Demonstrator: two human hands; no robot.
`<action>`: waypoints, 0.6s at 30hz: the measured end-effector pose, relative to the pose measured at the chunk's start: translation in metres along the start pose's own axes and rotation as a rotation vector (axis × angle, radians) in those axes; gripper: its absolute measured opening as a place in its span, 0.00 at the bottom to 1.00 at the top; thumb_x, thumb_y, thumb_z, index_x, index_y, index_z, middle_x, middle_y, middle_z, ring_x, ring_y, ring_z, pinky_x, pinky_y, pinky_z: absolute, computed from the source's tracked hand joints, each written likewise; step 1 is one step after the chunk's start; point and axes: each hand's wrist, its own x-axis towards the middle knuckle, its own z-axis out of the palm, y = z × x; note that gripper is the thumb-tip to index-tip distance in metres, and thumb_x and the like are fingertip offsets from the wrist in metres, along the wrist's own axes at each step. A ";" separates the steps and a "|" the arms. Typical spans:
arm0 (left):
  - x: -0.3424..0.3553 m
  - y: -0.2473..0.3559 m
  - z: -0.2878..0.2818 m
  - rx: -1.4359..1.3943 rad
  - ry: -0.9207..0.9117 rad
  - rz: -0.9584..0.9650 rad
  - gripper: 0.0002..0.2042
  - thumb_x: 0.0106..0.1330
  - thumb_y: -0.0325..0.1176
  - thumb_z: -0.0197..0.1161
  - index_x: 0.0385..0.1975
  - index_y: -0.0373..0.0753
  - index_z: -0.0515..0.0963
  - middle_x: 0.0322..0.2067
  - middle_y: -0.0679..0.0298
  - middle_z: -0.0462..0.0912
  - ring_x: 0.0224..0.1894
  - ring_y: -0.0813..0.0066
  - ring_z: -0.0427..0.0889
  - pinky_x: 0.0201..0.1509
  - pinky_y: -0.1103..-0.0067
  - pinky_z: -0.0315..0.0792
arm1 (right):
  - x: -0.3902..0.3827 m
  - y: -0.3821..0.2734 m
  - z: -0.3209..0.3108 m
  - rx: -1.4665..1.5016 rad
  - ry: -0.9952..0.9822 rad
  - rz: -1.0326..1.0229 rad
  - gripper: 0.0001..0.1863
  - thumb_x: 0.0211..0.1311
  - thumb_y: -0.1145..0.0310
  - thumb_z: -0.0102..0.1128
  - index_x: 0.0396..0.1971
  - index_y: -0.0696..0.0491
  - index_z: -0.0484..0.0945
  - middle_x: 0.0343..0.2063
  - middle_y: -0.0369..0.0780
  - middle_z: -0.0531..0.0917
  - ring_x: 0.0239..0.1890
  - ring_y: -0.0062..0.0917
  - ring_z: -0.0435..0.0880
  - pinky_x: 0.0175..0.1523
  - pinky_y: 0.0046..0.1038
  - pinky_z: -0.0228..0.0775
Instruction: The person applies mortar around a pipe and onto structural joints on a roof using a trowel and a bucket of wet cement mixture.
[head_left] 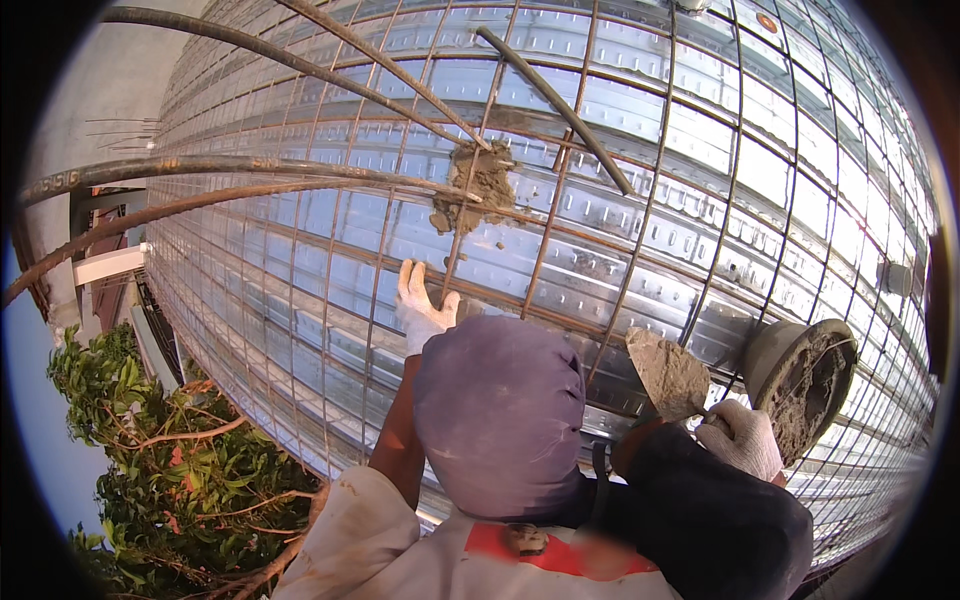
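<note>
Neither my left hand nor my right hand can be made out as my own. Below me, a person in a purple-grey cap (495,410) bends over wire mesh (650,210) on ribbed metal decking (590,240). That person's gloved left hand (425,305) has fingers spread at the mesh, below a mortar patch (485,175). Their gloved right hand (745,445) grips a trowel (665,370) loaded with grey mortar, beside a tilted round bucket (800,390) of mortar.
Rusty rebar (120,230) and darker long bars (250,50) arch over the mesh from the left. A short dark bar (555,110) lies across it. A small grey cylinder (895,275) stands at right. Beyond the decking's left edge are a tree (150,430), wall (120,80) and white beam (110,262).
</note>
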 end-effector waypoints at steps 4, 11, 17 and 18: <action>0.001 0.011 0.002 0.059 0.023 -0.006 0.44 0.57 0.35 0.79 0.75 0.36 0.67 0.77 0.44 0.62 0.74 0.37 0.69 0.73 0.48 0.68 | 0.026 -0.003 -0.009 0.064 0.037 -0.081 0.15 0.65 0.64 0.77 0.39 0.60 0.85 0.28 0.50 0.88 0.32 0.42 0.92 0.38 0.38 0.80; -0.002 0.020 0.010 0.089 0.080 -0.057 0.44 0.57 0.29 0.80 0.76 0.36 0.65 0.77 0.42 0.62 0.76 0.39 0.67 0.78 0.54 0.67 | 0.060 -0.037 -0.022 -0.008 -0.005 -0.143 0.14 0.64 0.65 0.76 0.41 0.59 0.86 0.28 0.48 0.88 0.32 0.42 0.92 0.39 0.37 0.81; 0.005 0.016 0.018 0.029 0.122 -0.020 0.44 0.57 0.24 0.79 0.76 0.37 0.65 0.77 0.45 0.63 0.77 0.42 0.67 0.79 0.58 0.69 | 0.079 -0.037 0.015 0.048 -0.143 -0.115 0.19 0.64 0.56 0.78 0.43 0.56 0.87 0.31 0.47 0.89 0.35 0.45 0.93 0.42 0.42 0.83; 0.002 0.013 0.021 0.007 0.142 0.006 0.44 0.57 0.23 0.78 0.76 0.37 0.65 0.77 0.46 0.63 0.77 0.43 0.67 0.78 0.59 0.69 | 0.082 -0.041 0.016 0.044 -0.162 -0.188 0.20 0.64 0.55 0.79 0.43 0.56 0.87 0.34 0.49 0.89 0.38 0.46 0.93 0.43 0.43 0.83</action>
